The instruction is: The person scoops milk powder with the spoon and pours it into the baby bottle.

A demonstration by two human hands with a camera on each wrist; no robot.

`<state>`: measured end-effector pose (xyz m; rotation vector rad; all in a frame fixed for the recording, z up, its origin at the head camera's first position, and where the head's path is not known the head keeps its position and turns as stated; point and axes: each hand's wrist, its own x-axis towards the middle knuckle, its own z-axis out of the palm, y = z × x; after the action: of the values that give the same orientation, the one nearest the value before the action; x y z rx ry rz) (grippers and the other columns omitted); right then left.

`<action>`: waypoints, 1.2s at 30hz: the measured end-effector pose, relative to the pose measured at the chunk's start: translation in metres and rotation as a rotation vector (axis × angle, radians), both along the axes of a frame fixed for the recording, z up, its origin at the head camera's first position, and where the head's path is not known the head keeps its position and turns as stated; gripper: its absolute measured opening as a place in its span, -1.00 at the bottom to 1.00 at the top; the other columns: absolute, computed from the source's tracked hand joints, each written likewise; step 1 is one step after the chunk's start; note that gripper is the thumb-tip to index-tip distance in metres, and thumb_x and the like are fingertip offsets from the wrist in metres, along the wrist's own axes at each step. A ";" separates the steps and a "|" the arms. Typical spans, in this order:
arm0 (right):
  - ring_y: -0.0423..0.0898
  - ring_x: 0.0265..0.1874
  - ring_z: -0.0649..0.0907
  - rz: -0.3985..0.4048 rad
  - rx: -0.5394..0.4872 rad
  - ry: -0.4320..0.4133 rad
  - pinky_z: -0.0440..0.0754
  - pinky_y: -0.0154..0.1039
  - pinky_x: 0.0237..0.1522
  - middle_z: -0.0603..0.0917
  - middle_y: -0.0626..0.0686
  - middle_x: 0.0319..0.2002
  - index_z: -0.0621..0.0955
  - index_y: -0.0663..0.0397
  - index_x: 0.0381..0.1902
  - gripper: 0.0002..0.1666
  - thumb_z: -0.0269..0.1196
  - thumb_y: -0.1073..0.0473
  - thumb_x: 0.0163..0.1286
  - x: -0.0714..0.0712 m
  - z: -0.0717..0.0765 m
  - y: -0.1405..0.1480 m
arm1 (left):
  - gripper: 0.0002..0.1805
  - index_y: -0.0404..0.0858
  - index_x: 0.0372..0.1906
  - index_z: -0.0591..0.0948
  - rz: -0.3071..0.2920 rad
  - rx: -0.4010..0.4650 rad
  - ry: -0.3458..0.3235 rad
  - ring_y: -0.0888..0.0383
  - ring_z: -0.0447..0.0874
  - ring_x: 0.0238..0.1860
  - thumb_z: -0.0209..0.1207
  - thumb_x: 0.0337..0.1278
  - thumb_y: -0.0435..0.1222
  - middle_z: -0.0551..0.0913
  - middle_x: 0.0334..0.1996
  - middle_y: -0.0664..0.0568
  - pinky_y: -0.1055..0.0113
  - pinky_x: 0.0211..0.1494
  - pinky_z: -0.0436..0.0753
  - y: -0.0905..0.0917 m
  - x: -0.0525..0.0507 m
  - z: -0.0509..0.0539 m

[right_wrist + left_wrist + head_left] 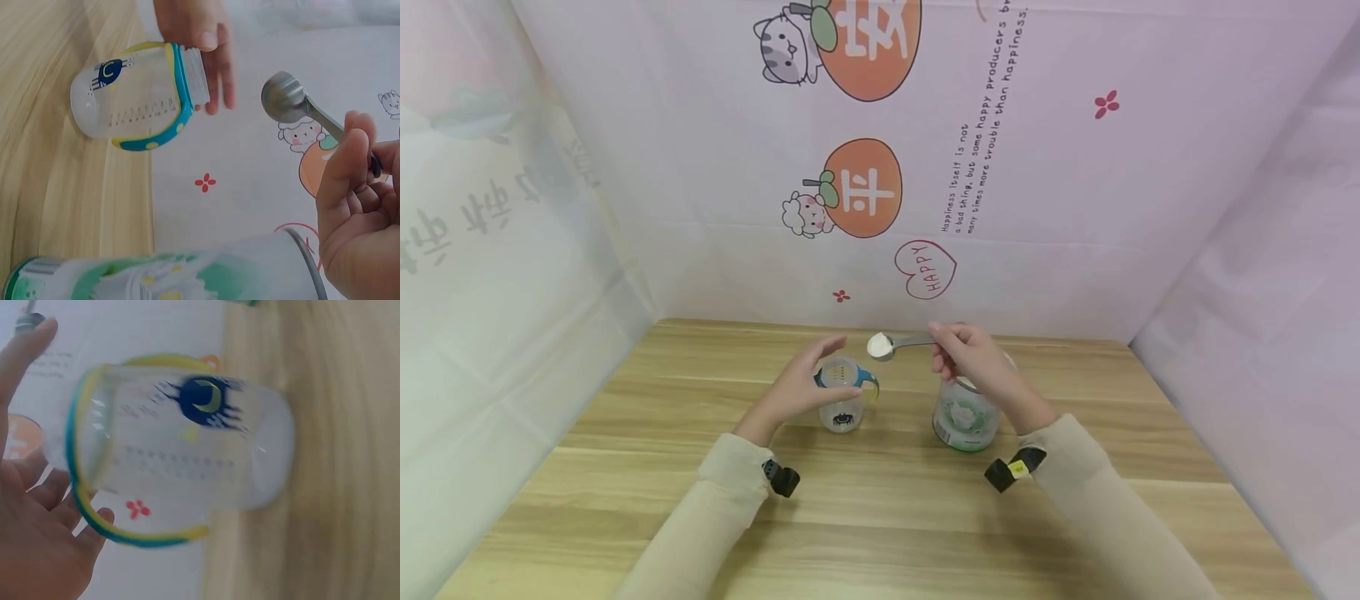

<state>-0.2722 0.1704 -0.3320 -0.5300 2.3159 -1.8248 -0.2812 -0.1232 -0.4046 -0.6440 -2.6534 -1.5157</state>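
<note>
My right hand [976, 360] pinches the handle of a metal measuring spoon [913, 340] and holds it level above the table. White powder [879, 344] is heaped in its bowl. A clear baby bottle [841, 418], uncapped, stands upright with a blue and yellow handle ring [184, 94] around its neck and a dark crab-like print. Around the bottle's mouth my left hand [795, 385] is spread, thumb and fingers apart; whether it touches the rim I cannot tell. Below my right hand stands a white and green tin [966, 419], its top partly hidden.
A wooden table [865, 517] carries the bottle on the left and the tin on the right. White printed cloth [1037, 275] rises behind and on both sides. Black cameras sit on both wrists.
</note>
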 end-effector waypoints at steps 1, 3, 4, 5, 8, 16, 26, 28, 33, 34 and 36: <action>-0.19 -0.59 0.51 0.005 -0.008 0.000 0.56 -0.35 -0.50 0.56 0.02 -0.53 0.48 0.40 -0.31 -0.42 0.03 -0.09 0.62 0.000 0.000 -0.002 | 0.02 -0.09 0.52 0.25 -0.005 0.003 -0.009 -0.02 0.23 0.45 0.50 -0.03 0.05 0.32 0.46 0.04 -0.09 0.43 0.26 -0.002 -0.001 -0.003; -0.19 -0.59 0.53 0.003 -0.015 0.000 0.58 -0.35 -0.51 0.58 0.02 -0.53 0.49 0.40 -0.32 -0.43 0.03 -0.08 0.62 -0.001 -0.001 -0.005 | 0.03 -0.13 0.52 0.25 -0.014 0.009 -0.023 -0.06 0.27 0.43 0.51 -0.03 0.01 0.34 0.44 -0.01 -0.11 0.41 0.30 -0.004 -0.003 -0.008; -0.19 -0.59 0.53 0.006 -0.018 0.002 0.58 -0.35 -0.51 0.59 0.03 -0.53 0.49 0.40 -0.33 -0.43 0.04 -0.07 0.62 -0.002 -0.002 -0.006 | 0.02 -0.13 0.52 0.26 -0.016 0.007 -0.027 -0.07 0.31 0.40 0.51 -0.03 0.01 0.36 0.42 -0.03 -0.11 0.39 0.33 -0.005 -0.004 -0.011; -0.19 -0.59 0.54 0.006 -0.018 0.002 0.59 -0.35 -0.51 0.59 0.03 -0.53 0.50 0.38 -0.34 -0.44 0.04 -0.07 0.61 -0.003 -0.003 -0.008 | 0.02 -0.12 0.52 0.27 -0.017 0.006 -0.032 -0.07 0.34 0.38 0.52 -0.03 0.00 0.38 0.40 -0.04 -0.12 0.37 0.35 -0.005 -0.004 -0.013; -0.18 -0.58 0.57 -0.003 -0.012 0.006 0.63 -0.32 -0.48 0.61 0.04 -0.53 0.53 0.31 -0.37 -0.46 0.05 -0.08 0.61 -0.003 -0.004 -0.013 | -0.01 -0.10 0.49 0.30 -0.020 0.002 -0.038 -0.05 0.42 0.32 0.52 -0.04 0.01 0.47 0.31 -0.01 -0.15 0.34 0.37 -0.006 -0.005 -0.018; -0.15 -0.57 0.60 -0.001 0.009 0.027 0.68 -0.27 -0.46 0.63 0.07 -0.52 0.54 0.30 -0.35 -0.49 0.06 -0.05 0.61 -0.003 -0.009 -0.028 | -0.15 0.12 0.40 0.39 -0.019 0.047 -0.090 0.03 0.48 0.26 0.50 -0.03 0.06 0.56 0.20 0.12 -0.17 0.32 0.38 -0.010 -0.004 -0.028; -0.08 -0.56 0.63 -0.019 0.090 0.109 0.72 -0.12 -0.44 0.65 0.12 -0.51 0.57 0.31 -0.37 -0.51 0.09 -0.02 0.60 -0.002 -0.018 -0.044 | -0.18 0.12 0.42 0.35 -0.042 0.094 -0.131 0.01 0.45 0.30 0.46 0.06 0.00 0.53 0.25 0.07 -0.12 0.36 0.37 -0.009 -0.004 -0.032; -0.07 -0.57 0.63 -0.017 0.104 0.139 0.72 -0.10 -0.45 0.64 0.11 -0.52 0.56 0.34 -0.39 -0.51 0.09 0.01 0.60 -0.002 -0.020 -0.047 | -0.20 0.12 0.42 0.35 -0.051 0.106 -0.140 0.02 0.44 0.31 0.46 0.08 -0.02 0.53 0.25 0.08 -0.08 0.36 0.37 -0.009 -0.003 -0.032; -0.06 -0.60 0.64 -0.002 0.154 0.230 0.71 -0.13 -0.51 0.63 0.08 -0.56 0.57 0.23 -0.44 -0.52 0.09 0.00 0.60 -0.001 -0.025 -0.052 | -0.21 0.15 0.41 0.35 -0.049 0.119 -0.156 0.03 0.46 0.29 0.45 0.09 -0.01 0.53 0.24 0.10 -0.09 0.34 0.40 -0.011 -0.003 -0.034; -0.05 -0.61 0.64 -0.004 0.165 0.247 0.71 -0.14 -0.52 0.63 0.07 -0.57 0.57 0.21 -0.45 -0.52 0.09 -0.01 0.60 -0.001 -0.026 -0.052 | -0.20 0.15 0.42 0.35 -0.047 0.119 -0.157 0.03 0.46 0.29 0.45 0.08 0.00 0.53 0.24 0.10 -0.09 0.34 0.40 -0.011 -0.003 -0.035; -0.06 -0.62 0.64 -0.006 0.186 0.278 0.70 -0.17 -0.54 0.63 0.04 -0.58 0.58 0.17 -0.47 -0.52 0.09 -0.03 0.60 -0.001 -0.028 -0.054 | -0.19 0.16 0.43 0.34 -0.044 0.119 -0.159 0.03 0.46 0.29 0.45 0.07 0.01 0.53 0.24 0.10 -0.09 0.33 0.41 -0.012 -0.003 -0.036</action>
<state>-0.2737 0.1165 -0.3597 -0.7925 2.6320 -1.6023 -0.2847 -0.1354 -0.4402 -0.6021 -2.6483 -1.7926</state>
